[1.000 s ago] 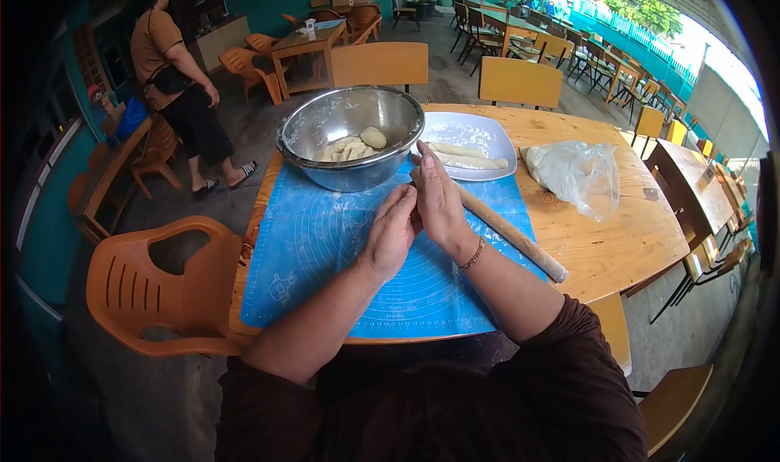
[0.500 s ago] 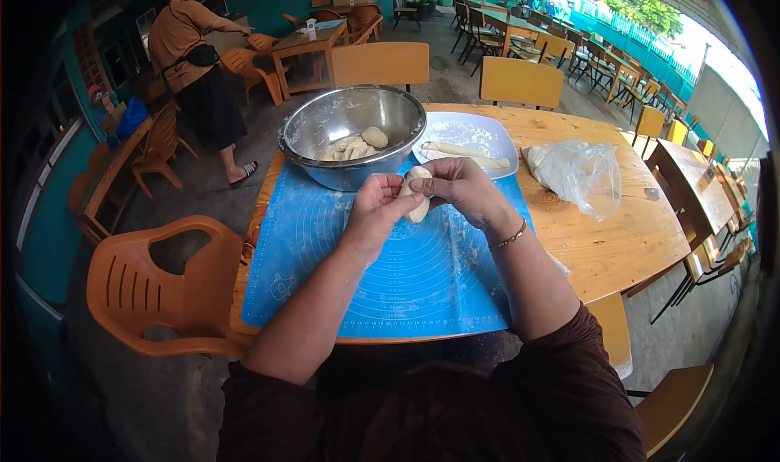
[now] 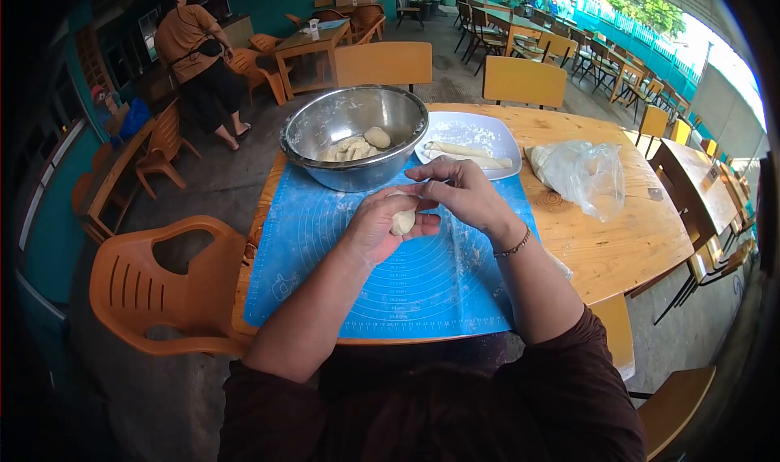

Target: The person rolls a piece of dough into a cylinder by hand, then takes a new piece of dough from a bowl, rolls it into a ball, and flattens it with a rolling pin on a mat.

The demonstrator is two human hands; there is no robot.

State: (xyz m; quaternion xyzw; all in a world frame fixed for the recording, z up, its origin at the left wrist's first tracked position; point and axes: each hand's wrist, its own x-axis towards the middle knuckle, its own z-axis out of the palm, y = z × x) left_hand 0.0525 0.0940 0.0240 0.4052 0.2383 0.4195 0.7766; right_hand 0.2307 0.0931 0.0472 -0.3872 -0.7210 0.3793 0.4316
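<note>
A small pale lump of dough (image 3: pixel 402 222) rests in my left hand (image 3: pixel 378 226), whose fingers curl around it. Just above it is my right hand (image 3: pixel 463 192), with its fingers stretched out over the dough and close to the left fingers. Part of the dough is hidden by the hands. Both are over a blue silicone mat (image 3: pixel 390 291) printed with circles and dusted with flour. Behind the left hand stands a metal bowl (image 3: pixel 305 163) holding several dough pieces (image 3: pixel 353 149). Beyond the right hand, a white tray (image 3: pixel 508 133) carries rolled dough sticks (image 3: pixel 467 155).
A clear plastic bag (image 3: pixel 581 173) lies on the right of the wooden table (image 3: pixel 630 247). An orange plastic chair (image 3: pixel 166 283) stands against the left side. At the back left, another person (image 3: pixel 195 56) is on foot among chairs and tables.
The dough has gone from between both hands' fingertips into my left palm, and my right fingers have loosened and spread. The person at the back left has turned and stepped.
</note>
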